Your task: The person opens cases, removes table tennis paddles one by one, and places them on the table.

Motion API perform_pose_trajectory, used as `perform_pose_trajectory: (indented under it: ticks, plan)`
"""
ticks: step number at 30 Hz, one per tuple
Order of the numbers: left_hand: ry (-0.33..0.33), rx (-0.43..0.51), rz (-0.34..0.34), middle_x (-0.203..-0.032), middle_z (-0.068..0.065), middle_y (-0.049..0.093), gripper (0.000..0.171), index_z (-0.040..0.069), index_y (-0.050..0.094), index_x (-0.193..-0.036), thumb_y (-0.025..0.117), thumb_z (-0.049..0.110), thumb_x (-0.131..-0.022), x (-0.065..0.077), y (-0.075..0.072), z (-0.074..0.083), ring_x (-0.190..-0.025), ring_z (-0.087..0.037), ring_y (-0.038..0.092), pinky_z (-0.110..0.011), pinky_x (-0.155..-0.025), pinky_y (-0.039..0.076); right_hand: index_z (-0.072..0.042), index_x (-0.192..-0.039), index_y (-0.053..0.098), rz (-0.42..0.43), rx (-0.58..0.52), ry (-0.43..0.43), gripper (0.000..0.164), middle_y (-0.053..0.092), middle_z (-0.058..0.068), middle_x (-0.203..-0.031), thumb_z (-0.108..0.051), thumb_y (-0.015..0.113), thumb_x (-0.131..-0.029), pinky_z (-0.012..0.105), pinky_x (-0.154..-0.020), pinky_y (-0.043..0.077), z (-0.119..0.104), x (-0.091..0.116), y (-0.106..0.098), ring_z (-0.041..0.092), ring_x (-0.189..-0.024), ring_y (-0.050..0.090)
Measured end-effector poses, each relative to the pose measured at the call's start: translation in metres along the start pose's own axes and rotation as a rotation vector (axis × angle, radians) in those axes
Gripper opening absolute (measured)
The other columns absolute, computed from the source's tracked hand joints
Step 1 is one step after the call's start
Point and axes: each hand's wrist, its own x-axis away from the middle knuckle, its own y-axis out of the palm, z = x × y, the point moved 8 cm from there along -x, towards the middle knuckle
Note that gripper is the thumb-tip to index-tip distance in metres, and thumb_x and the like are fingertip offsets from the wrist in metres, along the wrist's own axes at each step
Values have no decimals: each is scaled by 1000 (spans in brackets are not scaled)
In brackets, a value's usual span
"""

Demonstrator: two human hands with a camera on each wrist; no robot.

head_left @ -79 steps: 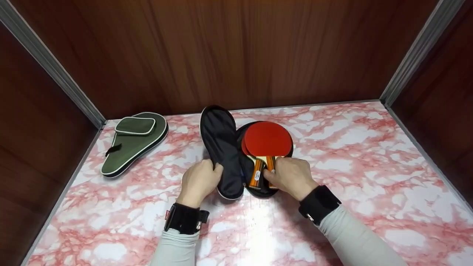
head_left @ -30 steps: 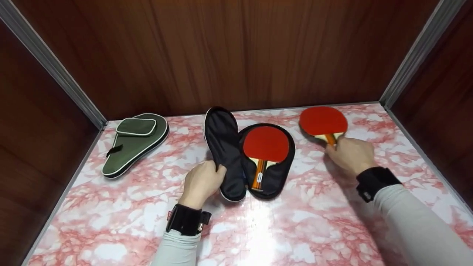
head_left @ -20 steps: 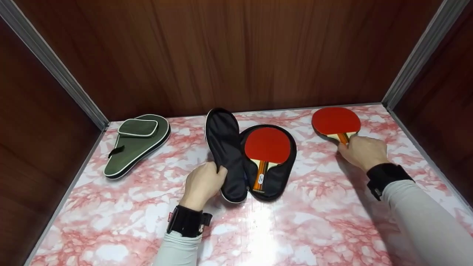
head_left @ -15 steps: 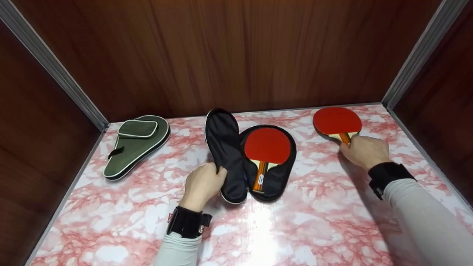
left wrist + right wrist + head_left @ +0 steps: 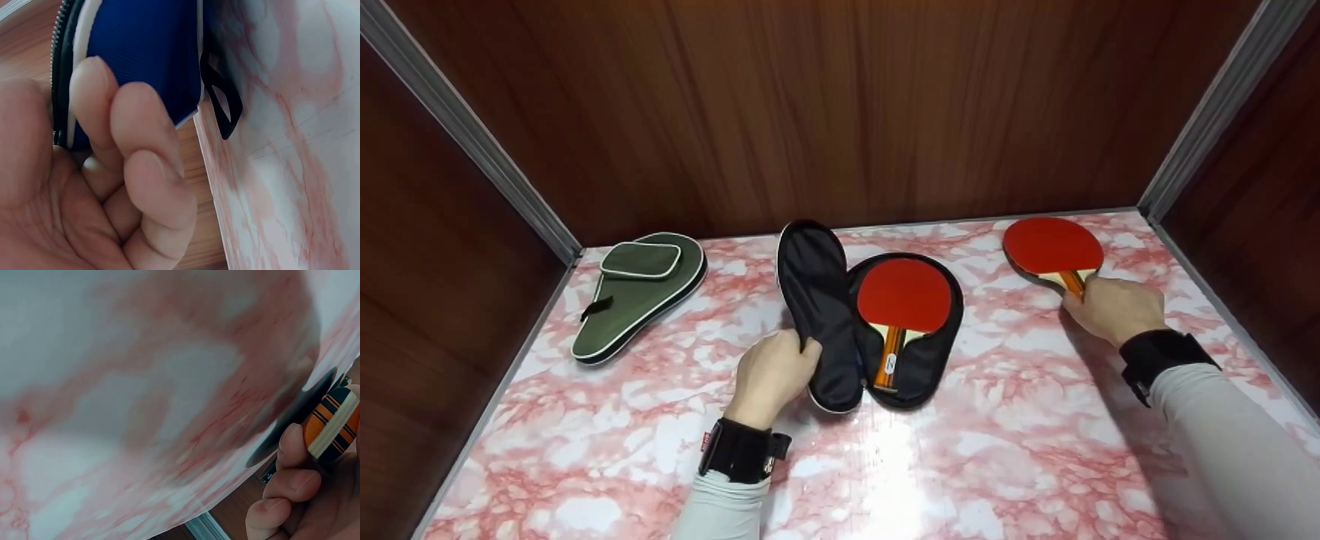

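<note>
My left hand [image 5: 775, 373] pinches the edge of the raised lid [image 5: 819, 315] of an unzipped table tennis bat case. In the left wrist view the lid's outside [image 5: 149, 39] is blue with white piping, a zipper along one edge and a black loop. A red bat [image 5: 904, 296] lies in the black-lined half [image 5: 919, 382] of the case, its striped handle toward me. Over at the right, my right hand [image 5: 1119, 309] grips a second red bat [image 5: 1054, 246] by its handle. The striped handle end [image 5: 333, 424] shows between thumb and fingers in the right wrist view.
A green bat case [image 5: 641, 300] with white piping and a small pocket lies at the left. The marbled pink and white table [image 5: 975, 465] is enclosed by brown wood-grain panels [image 5: 840, 112] at the back and both sides.
My right hand has taken the upper bat out of the case and carried it right, lately edging a little farther. My left hand keeps its hold on the lid.
</note>
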Motion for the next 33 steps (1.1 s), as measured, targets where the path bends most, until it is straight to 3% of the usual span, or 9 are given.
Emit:
perform_pose_trajectory:
  ticks: [19,25,33]
  plan:
    - [3,-7,6,-87,-19,74,41,10,64,-71,58,33,-104,0,-1,0,-85,-42,75,-58,-73,56,-5,-77,56,86,9,-36,43,54,11,-62,-36,57,-106,56,-55,49,16,3,3,39,-59,59]
    - [3,-7,3,-88,-19,74,40,10,65,-71,58,33,-104,-1,-1,0,-86,-42,75,-59,-73,56,-2,-80,56,98,17,-33,43,53,12,-61,-35,58,-107,54,-53,48,14,5,4,38,-56,57]
    - [-1,-5,-4,-88,-18,74,41,11,64,-70,58,33,-104,0,0,0,-85,-41,75,-58,-73,56,1,-88,57,38,7,10,43,54,13,-65,-38,56,-108,54,-57,50,14,7,6,38,-59,58]
